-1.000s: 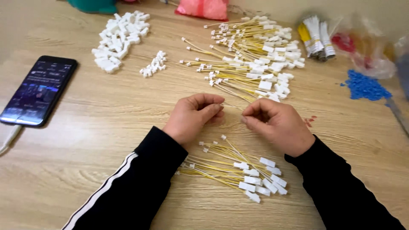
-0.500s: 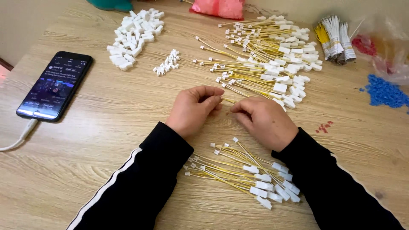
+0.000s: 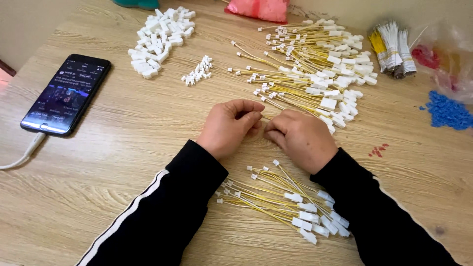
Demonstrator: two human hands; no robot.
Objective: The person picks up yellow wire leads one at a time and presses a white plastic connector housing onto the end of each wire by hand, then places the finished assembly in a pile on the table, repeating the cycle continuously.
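Note:
My left hand (image 3: 230, 126) and my right hand (image 3: 301, 137) rest close together on the wooden table (image 3: 123, 162), fingers curled. Between their fingertips runs a thin yellow wire (image 3: 266, 118), pinched by both; what sits at its ends is hidden. Just beyond them lies a big spread of yellow-and-white wires with white connectors (image 3: 315, 79). Nearer to me, between my black sleeves, lies a smaller bundle of the same wires (image 3: 281, 199).
A pile of white plastic housings (image 3: 160, 39) and a small row of tiny white connectors (image 3: 198, 72) lie at the far left. A lit phone (image 3: 66, 93) on a cable lies left. Bundled wires (image 3: 391, 49), blue bits (image 3: 446, 111) and a pink bag (image 3: 261, 9) sit far right.
My hands have stayed together on the wire, with small finger movement. The view has shifted, so everything sits a little lower and to the right in the picture.

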